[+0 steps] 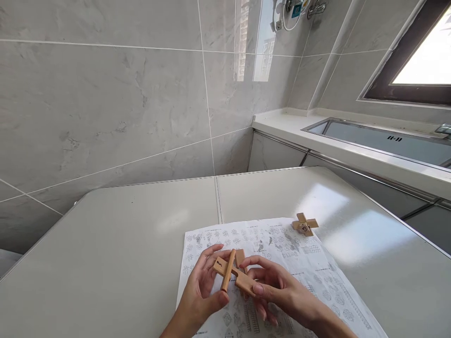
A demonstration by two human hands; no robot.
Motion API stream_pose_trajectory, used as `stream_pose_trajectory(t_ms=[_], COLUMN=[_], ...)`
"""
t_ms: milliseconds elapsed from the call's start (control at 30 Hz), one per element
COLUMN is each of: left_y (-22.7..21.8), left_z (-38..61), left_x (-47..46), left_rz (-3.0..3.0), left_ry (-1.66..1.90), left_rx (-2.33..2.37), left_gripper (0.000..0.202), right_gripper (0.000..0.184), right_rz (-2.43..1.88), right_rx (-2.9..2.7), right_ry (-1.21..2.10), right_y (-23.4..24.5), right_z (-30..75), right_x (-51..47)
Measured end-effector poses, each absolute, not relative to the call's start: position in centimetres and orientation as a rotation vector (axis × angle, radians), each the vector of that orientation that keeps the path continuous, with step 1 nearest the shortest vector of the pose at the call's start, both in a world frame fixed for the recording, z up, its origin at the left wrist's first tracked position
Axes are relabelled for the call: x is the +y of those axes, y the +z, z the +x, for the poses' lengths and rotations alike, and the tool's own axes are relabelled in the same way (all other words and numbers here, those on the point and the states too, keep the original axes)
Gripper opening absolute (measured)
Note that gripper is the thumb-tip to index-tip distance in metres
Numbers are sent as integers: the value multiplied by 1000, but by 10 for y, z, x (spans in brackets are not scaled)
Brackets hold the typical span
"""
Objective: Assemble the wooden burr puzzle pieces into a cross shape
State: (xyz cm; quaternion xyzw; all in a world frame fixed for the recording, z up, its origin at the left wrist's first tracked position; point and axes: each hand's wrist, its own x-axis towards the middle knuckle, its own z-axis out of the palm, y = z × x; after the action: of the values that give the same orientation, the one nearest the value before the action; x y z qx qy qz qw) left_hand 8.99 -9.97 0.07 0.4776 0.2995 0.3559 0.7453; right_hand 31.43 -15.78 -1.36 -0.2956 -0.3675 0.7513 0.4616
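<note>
Fingers (224, 297) of the person's left hand (200, 286) pinch a slim, orange-brown wooden rod (228, 272), the thumb at its lower end and the others curled behind. The rod slants across a light-brown, notched wooden bar (245, 283) with a black squiggle on its upper-left end. The right hand (280, 281) grips that bar at its lower-right end, thumb on top, while its index finger touches a flat, brown wooden block (240, 257) standing behind; how the three pieces join is partly hidden. They are held above a white paper sheet (327, 284) printed with small grey figures. On the sheet's far right corner sits a cross-shaped, pale wooden assembly (305, 225) with a black mark on its front, well apart from both hands. The sheet lies on a glossy, off-white bench (141, 234), seamed down the middle and catching bright reflections on the right. Beyond rises a grey marbled tile wall (105, 103); to the right run a white worktop (282, 123) and a dark-framed window (426, 56).
</note>
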Motion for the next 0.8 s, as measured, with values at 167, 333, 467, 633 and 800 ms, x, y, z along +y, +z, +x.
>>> stream_pose_trajectory(t_ms=[167,333,467,633,800], left_y=[-10,-12,-10,-10,-12], left_z=[85,84,85,84,84], left_x=[-98,-98,-98,-98,-99], left_rz=[1107,1128,1151,1170,1167], left_ry=[770,772,745,746,768], left_rx=[663,639,643,652,648], left_gripper=[96,98,98,97,96], right_gripper=[48,44,44,44,43], right_rz=[-725,-724,-746,-756,-741], right_rx=[-820,-824,-819,-832,-837], right_ry=[1868,1883,1904,1912,1914], right_y=[-18,-19,-18,-18,-21], right_z=[314,314,316,318,318], right_x=[-157,-157,-157,-158,-157])
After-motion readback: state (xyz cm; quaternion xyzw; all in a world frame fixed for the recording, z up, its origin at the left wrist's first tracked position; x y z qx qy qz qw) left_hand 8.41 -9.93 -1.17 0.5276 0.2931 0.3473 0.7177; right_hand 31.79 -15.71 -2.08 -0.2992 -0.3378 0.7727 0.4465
